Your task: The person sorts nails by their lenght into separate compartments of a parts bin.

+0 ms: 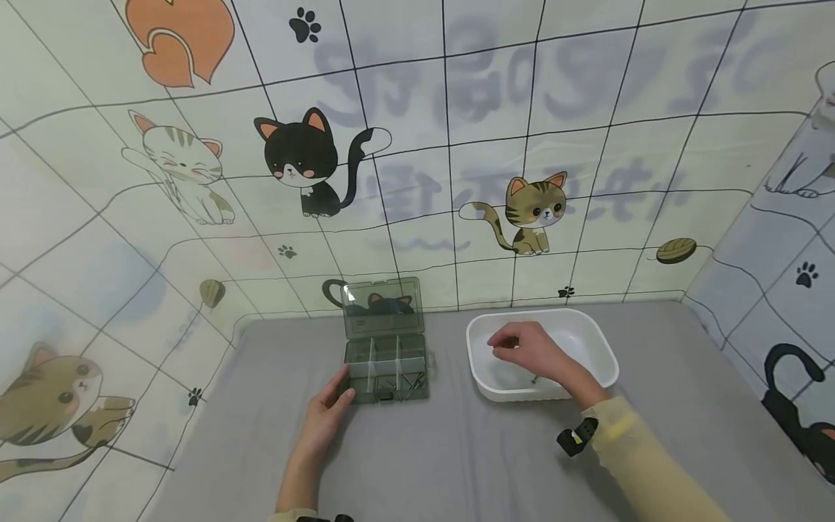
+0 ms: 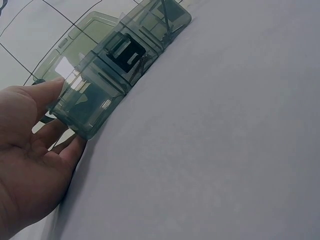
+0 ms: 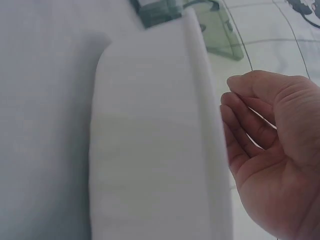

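Observation:
A green translucent compartment box lies with its lid raised at the back. Small metal screws lie in its front compartments. My left hand holds the box's left front corner; in the left wrist view the thumb is at the upper edge and the fingers are against the end wall. Over the left part of a white plastic tub is my right hand, its fingers loosely bent. Nothing shows between its thumb and fingertips. One small screw lies in the tub, partly below the wrist.
A grey cloth covers the table. White curtains with cat drawings and dark grid lines stand behind and at both sides, close to the raised lid and the tub's back rim. A black wrist strap is on the right forearm.

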Action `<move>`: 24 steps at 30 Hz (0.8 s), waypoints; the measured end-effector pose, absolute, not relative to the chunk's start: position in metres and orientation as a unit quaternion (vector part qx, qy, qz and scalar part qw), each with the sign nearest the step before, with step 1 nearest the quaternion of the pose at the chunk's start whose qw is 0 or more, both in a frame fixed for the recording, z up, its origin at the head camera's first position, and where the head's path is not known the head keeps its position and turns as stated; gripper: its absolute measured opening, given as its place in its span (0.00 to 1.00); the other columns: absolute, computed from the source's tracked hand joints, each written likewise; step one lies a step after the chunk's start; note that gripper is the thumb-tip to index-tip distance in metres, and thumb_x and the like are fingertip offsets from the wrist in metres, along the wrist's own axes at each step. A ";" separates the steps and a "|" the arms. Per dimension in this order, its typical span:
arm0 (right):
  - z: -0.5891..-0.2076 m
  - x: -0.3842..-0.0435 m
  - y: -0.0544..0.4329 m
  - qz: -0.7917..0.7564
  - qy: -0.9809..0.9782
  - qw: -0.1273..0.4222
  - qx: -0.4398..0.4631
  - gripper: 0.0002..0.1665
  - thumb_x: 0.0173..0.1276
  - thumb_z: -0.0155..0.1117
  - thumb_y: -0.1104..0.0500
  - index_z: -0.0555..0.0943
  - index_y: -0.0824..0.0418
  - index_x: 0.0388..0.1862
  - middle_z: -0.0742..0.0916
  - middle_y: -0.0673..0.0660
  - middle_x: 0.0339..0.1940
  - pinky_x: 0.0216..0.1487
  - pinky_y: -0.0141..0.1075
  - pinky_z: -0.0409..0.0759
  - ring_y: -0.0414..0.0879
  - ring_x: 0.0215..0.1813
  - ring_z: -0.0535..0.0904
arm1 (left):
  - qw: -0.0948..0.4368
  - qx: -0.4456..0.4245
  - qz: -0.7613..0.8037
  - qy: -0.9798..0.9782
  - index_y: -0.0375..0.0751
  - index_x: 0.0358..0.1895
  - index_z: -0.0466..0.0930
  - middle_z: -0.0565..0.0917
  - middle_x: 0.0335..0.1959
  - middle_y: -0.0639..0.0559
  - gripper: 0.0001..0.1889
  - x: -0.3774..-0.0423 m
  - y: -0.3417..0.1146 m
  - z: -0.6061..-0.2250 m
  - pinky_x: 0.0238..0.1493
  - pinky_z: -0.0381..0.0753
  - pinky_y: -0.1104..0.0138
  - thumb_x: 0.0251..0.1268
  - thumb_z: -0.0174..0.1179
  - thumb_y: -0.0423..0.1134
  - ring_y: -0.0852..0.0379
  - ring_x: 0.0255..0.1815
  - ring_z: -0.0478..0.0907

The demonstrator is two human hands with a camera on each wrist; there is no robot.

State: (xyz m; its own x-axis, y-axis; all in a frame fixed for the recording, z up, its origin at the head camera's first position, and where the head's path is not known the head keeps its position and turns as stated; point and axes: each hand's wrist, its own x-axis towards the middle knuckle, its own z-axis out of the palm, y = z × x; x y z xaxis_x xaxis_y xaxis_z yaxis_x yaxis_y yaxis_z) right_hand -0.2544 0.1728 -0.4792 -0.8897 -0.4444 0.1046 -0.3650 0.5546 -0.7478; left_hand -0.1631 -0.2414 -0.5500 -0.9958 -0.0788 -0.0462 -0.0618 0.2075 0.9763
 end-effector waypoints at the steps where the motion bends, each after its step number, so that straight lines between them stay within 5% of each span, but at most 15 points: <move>1: -0.480 -0.254 0.177 -0.411 0.881 0.051 -0.228 0.10 0.67 0.70 0.65 0.88 0.66 0.46 0.89 0.51 0.40 0.46 0.42 0.81 0.45 0.42 0.82 | 0.005 0.047 -0.627 -0.778 0.39 0.77 0.68 0.65 0.78 0.44 0.28 -0.163 -0.241 -0.550 0.59 0.62 0.84 0.77 0.60 0.35 0.46 0.80 0.56; 15: -0.488 -0.255 0.214 -0.372 0.899 0.093 -0.212 0.10 0.66 0.69 0.67 0.87 0.67 0.46 0.88 0.51 0.38 0.44 0.40 0.81 0.45 0.41 0.81 | -0.002 0.047 -0.630 -0.775 0.40 0.78 0.66 0.63 0.79 0.45 0.28 -0.163 -0.244 -0.552 0.60 0.62 0.84 0.78 0.58 0.35 0.46 0.81 0.54; 24: -0.494 -0.255 0.224 -0.351 0.905 0.131 -0.201 0.11 0.63 0.72 0.69 0.88 0.66 0.45 0.87 0.52 0.37 0.43 0.41 0.80 0.45 0.40 0.79 | -0.013 0.047 -0.630 -0.775 0.41 0.79 0.64 0.58 0.81 0.41 0.29 -0.162 -0.241 -0.550 0.74 0.58 0.49 0.80 0.57 0.36 0.40 0.81 0.52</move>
